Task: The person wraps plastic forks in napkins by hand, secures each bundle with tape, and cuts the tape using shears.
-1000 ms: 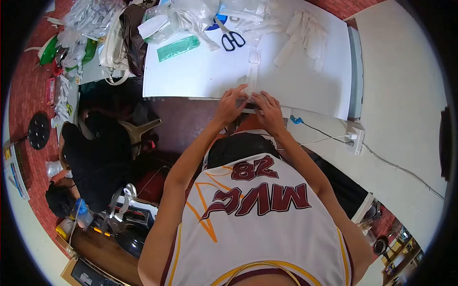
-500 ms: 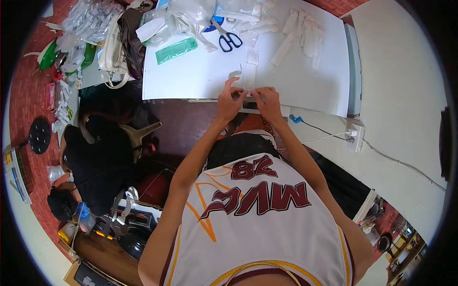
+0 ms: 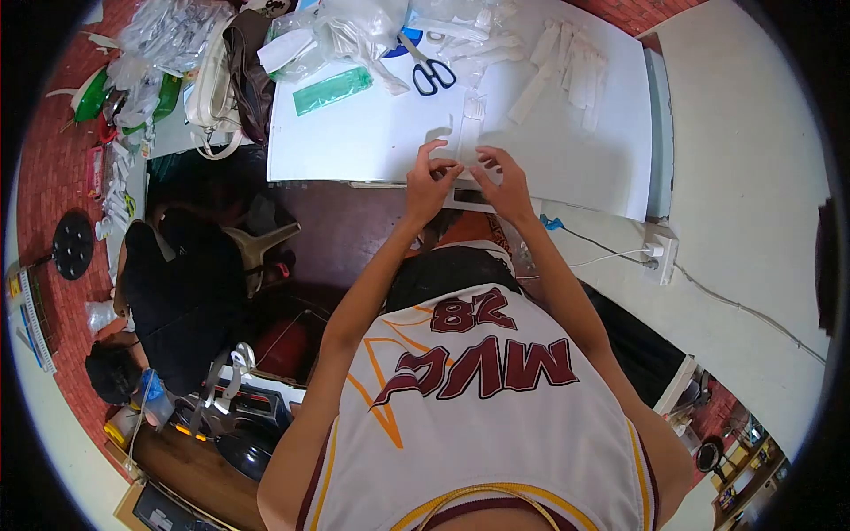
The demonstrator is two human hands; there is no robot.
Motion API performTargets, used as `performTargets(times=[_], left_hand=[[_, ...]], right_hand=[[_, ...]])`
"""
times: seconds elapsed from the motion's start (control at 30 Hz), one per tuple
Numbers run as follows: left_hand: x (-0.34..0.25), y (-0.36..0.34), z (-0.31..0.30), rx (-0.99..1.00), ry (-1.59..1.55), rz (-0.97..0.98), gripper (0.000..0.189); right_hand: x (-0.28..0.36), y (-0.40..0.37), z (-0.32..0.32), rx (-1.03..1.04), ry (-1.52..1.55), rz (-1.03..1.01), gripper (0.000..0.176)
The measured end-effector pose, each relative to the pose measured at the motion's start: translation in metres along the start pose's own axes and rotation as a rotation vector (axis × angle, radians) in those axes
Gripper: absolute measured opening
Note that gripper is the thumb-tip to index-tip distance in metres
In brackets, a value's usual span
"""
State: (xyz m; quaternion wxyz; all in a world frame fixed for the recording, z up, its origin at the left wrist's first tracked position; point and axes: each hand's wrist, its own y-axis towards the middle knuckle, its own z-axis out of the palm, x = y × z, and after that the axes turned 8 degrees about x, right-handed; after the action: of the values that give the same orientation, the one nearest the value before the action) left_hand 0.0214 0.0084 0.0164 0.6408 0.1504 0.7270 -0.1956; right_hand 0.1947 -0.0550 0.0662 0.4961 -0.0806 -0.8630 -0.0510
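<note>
At the near edge of the white tabletop (image 3: 372, 142), a thin whitish strip (image 3: 472, 133) lies in front of my hands. My left hand (image 3: 430, 184) has its thumb and index finger pinched together at the strip's near end; what is between them is too small to make out. Close beside it on the right is my right hand (image 3: 503, 184), its fingers curled and the thumb tip near the left fingertips. Whether it pinches anything is unclear. Dark-handled scissors (image 3: 434, 76) lie beyond, near a green packet (image 3: 333, 91) and clear plastic bags (image 3: 359, 26).
Several whitish strips (image 3: 567, 66) lie at the tabletop's back right. A white bag (image 3: 208, 97) and a dark bag (image 3: 248, 71) are at the left. Another person in black (image 3: 186, 292) sits at lower left. A power strip (image 3: 660, 254) with cables is on the right.
My right hand's fingers have lifted and spread slightly. The view has shifted a little, and both hands remain close together at the table edge.
</note>
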Motion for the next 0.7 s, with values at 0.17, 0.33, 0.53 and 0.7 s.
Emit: performTargets(times=[0.17,0.33,0.53,0.7], left_hand=[[-0.002,-0.002,0.0,0.015,0.027,-0.008,0.055],[-0.002,-0.003,-0.002,0.055,0.045,-0.004,0.056],[0.01,-0.002,0.0,0.055,0.009,0.043,0.053],[0.01,-0.003,0.001,0.046,0.011,0.056,0.051]], right_hand=[[-0.011,0.019,-0.007,0.184,-0.099,-0.033,0.02],[-0.022,0.029,-0.01,0.384,-0.046,0.03,0.021],[-0.02,0.039,-0.019,0.466,-0.204,-0.066,0.021],[-0.023,0.042,-0.019,0.468,-0.229,-0.012,0.021]])
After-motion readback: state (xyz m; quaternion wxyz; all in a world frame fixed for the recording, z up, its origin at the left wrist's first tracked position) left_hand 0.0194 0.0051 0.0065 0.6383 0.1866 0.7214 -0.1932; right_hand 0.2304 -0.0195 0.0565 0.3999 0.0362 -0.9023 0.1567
